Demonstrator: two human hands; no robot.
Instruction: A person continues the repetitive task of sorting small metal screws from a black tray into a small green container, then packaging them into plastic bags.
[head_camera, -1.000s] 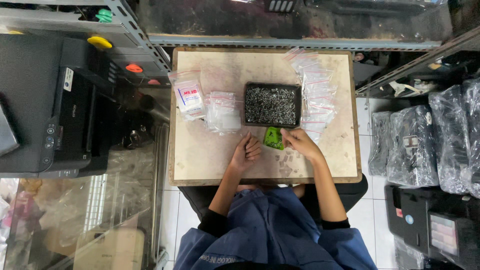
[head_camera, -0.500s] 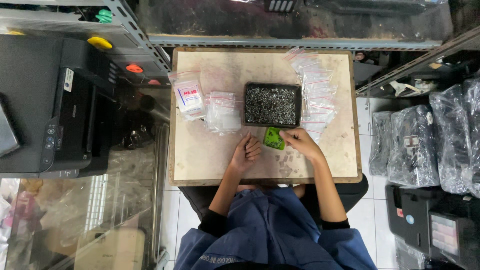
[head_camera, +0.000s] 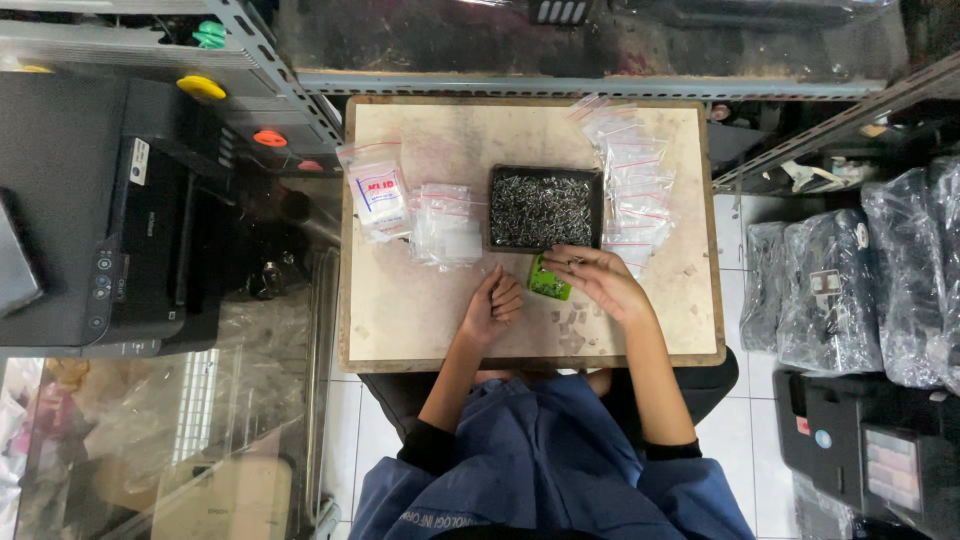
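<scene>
Beige tabletop (head_camera: 400, 310) at frame centre: our right hand (head_camera: 600, 280) has shifted slightly onto the green piece (head_camera: 548, 284) below the black tray (head_camera: 545, 208), fingers pinching it, while our left hand (head_camera: 492, 305) stays loosely curled, empty.

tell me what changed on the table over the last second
Very little. The right hand has edged slightly up toward the black tray of small metal parts, its fingers over the small green object. The left hand stays curled on the table. Nothing visibly picked up or let go. The tray, the stacks of clear bags and the green object have not shifted.
</scene>
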